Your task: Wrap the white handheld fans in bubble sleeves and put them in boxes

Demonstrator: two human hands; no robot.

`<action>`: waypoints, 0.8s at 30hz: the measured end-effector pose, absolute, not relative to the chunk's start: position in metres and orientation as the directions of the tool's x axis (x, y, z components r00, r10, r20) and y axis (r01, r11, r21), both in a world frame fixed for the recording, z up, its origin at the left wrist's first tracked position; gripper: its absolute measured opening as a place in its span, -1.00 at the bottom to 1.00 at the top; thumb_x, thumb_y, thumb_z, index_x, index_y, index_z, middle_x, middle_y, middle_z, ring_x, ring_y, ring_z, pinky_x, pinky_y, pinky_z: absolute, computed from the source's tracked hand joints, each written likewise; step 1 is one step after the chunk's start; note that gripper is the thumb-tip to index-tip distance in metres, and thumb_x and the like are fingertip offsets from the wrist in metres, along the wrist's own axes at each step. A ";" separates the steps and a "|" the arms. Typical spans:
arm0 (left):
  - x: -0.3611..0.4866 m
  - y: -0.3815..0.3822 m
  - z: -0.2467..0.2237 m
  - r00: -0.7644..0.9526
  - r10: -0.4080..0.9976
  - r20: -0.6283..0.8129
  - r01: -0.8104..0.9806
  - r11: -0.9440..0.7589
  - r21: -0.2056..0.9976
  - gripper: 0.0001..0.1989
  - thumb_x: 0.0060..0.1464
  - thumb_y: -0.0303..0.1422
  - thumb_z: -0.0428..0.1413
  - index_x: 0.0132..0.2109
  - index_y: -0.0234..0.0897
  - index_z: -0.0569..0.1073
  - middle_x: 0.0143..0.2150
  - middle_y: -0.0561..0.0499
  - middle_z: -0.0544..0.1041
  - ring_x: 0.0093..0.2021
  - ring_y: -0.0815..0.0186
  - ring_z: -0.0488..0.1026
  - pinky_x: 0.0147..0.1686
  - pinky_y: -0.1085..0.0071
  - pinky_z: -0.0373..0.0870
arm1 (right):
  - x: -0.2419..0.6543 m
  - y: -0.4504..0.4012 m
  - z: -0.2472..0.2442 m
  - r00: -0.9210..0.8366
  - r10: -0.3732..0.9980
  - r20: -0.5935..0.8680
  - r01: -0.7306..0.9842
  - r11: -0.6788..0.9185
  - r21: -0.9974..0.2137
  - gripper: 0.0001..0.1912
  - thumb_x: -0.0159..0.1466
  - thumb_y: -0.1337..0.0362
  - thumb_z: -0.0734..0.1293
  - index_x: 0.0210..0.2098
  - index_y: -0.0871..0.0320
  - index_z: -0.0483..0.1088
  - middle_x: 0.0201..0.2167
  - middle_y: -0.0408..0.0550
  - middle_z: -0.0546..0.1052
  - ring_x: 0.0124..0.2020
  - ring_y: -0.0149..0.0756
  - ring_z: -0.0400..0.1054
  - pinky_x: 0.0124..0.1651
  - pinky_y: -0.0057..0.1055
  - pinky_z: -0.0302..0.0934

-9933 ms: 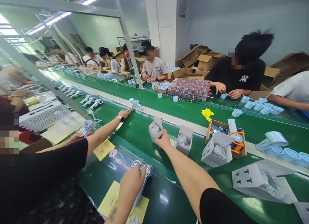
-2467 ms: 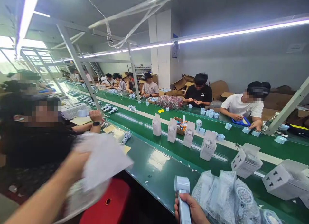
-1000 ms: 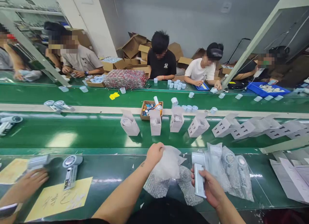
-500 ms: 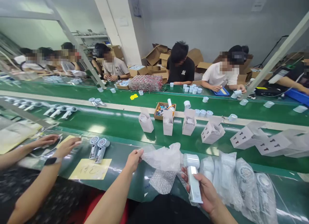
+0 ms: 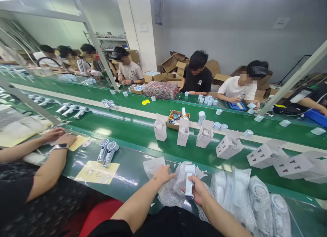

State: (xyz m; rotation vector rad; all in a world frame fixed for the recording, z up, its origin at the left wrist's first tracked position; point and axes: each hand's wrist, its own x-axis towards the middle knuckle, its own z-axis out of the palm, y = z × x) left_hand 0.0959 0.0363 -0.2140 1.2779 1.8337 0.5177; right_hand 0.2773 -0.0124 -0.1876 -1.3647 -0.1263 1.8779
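Note:
My right hand (image 5: 198,189) is wrapped round the grip of a light-blue handheld fan (image 5: 189,184), its round head pointing away from me. The fan lies over a crumpled clear bubble-wrap bag (image 5: 170,192). My left hand (image 5: 163,174) rests on the bubble wrap just left of the fan, thumb and fingers apart; its fingertips do not touch the fan. To the right of my right hand lie several bubble-wrapped fans (image 5: 260,192) in a row. Two unwrapped fans (image 5: 109,153) lie on the left beside a yellow paper sheet (image 5: 98,172) with handwriting.
Several open white boxes (image 5: 204,136) stand along the green conveyor belt (image 5: 133,131). Behind them is a small carton of parts (image 5: 173,122). A co-worker's hands (image 5: 60,139) are at my left. People sit across the belt among light-blue cups (image 5: 208,100). A slanted metal post (image 5: 288,66) rises at right.
My left hand has moved right and released its pinch on the bag's edge. My right hand has brought the fan left, onto the bubble wrap. The view has shifted slightly.

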 end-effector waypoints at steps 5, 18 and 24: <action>0.065 0.032 -0.196 -0.137 0.898 -0.418 0.519 0.424 0.742 -0.90 -0.19 -0.48 0.14 -0.41 -0.25 0.43 -0.54 0.09 0.38 -0.48 0.25 0.44 -0.36 0.35 0.37 | 0.295 -0.026 -0.170 -0.002 0.639 -0.770 -0.499 -0.668 -0.552 -0.71 -0.02 0.38 0.42 -0.31 0.13 0.32 -0.64 -0.28 0.37 -0.60 -0.43 0.29 -0.38 -0.43 0.41; 0.084 0.005 -0.112 0.120 0.982 -0.144 0.284 0.105 0.953 -0.73 0.04 -0.15 0.04 -0.46 -0.26 0.35 -0.55 0.13 0.28 -0.48 0.36 0.25 -0.42 0.45 0.22 | 0.282 -0.045 -0.109 -0.481 0.667 -0.569 -0.321 -0.737 -0.594 0.17 -0.12 0.32 0.54 0.32 0.15 -0.18 -0.39 -0.12 0.52 -0.42 -0.15 0.49 -0.52 -0.39 0.34; 0.086 -0.024 -0.110 0.220 0.944 0.246 0.617 -0.330 0.715 -0.76 0.12 -0.42 -0.13 -0.39 -0.26 0.41 -0.34 -0.05 0.44 -0.33 0.29 0.38 -0.30 0.40 0.31 | 0.296 -0.045 -0.113 -0.199 0.743 -0.639 -0.402 -0.657 -0.638 -0.48 -0.08 0.18 0.49 -0.18 0.17 0.30 -0.42 -0.08 0.52 -0.42 -0.22 0.47 -0.57 -0.44 0.29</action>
